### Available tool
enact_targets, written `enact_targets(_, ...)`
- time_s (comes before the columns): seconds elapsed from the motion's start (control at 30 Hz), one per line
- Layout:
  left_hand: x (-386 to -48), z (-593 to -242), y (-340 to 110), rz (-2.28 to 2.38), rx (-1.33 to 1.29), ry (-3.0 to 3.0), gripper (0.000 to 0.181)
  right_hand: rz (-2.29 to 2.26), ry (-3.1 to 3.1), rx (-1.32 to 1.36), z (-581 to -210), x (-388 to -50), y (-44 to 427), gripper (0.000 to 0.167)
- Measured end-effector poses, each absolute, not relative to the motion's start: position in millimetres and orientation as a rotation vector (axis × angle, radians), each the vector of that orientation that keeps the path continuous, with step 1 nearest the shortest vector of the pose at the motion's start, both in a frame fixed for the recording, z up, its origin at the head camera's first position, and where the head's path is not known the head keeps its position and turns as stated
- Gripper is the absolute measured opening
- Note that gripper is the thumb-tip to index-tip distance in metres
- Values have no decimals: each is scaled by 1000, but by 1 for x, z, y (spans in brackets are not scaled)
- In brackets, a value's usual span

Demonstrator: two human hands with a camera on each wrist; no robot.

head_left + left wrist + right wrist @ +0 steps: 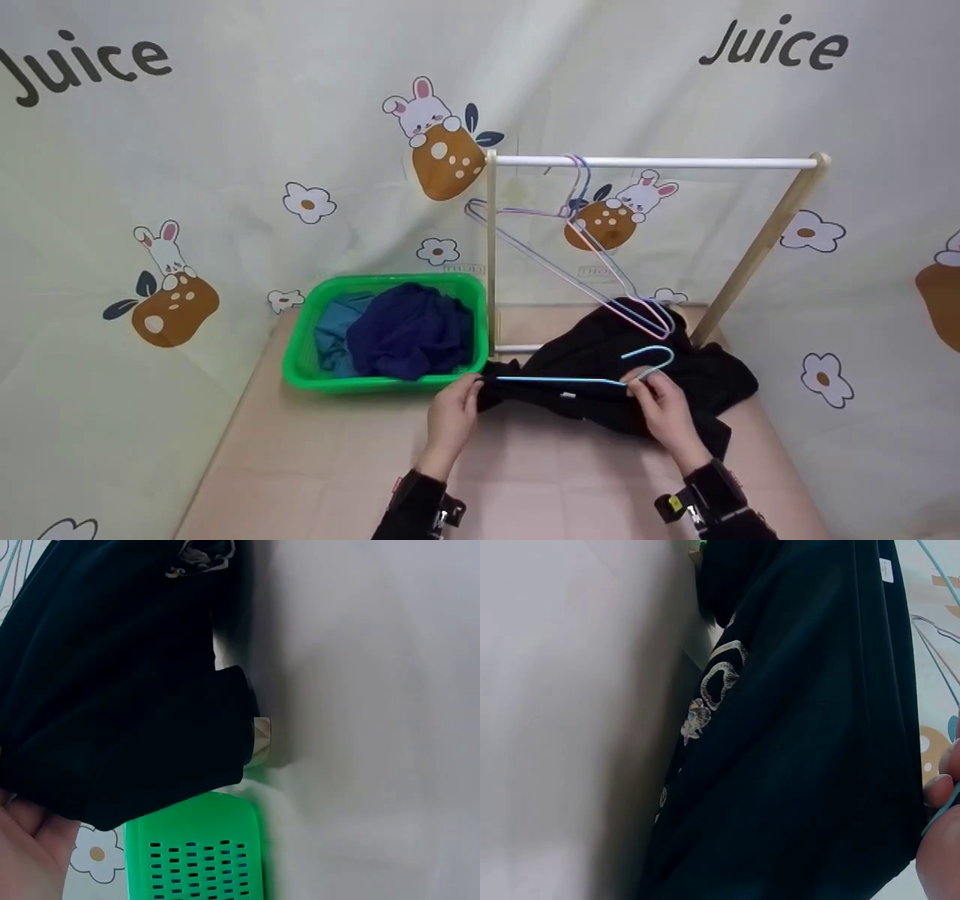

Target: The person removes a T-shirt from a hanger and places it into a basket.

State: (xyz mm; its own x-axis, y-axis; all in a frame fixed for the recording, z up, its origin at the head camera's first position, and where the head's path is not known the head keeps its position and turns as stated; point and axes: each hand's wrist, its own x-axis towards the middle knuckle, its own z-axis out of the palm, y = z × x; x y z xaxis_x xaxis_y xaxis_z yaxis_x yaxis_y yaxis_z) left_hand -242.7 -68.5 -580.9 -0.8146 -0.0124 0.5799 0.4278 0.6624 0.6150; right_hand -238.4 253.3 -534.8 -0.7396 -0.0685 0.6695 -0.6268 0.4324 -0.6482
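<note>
A black garment with a small white tag and pale embroidery hangs between my two hands above the table. My left hand pinches its left end, where one arm of a light blue clothes hanger runs into the cloth. Near the base of the hook, my right hand grips the hanger between thumb and fingers. The hook points up and curves over to the left. In the left wrist view, thumb and fingers hold the cloth's edge; the hanger's end is hidden there.
A green basket with a dark blue cloth and a teal cloth stands left of a wooden rack. From the rack's white rail hang pink and blue-purple hangers, behind the garment.
</note>
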Motion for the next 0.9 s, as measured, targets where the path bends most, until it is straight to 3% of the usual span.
enact_targets(0.37,-243,-589,-66,-1119,-136,-2341,9,1417,-2079,508,-528,-235,251,14)
enact_targets(0.9,-236,-593,-63,-888,-352,-2469,8,2076,-1815,521,-552,-252,246,10)
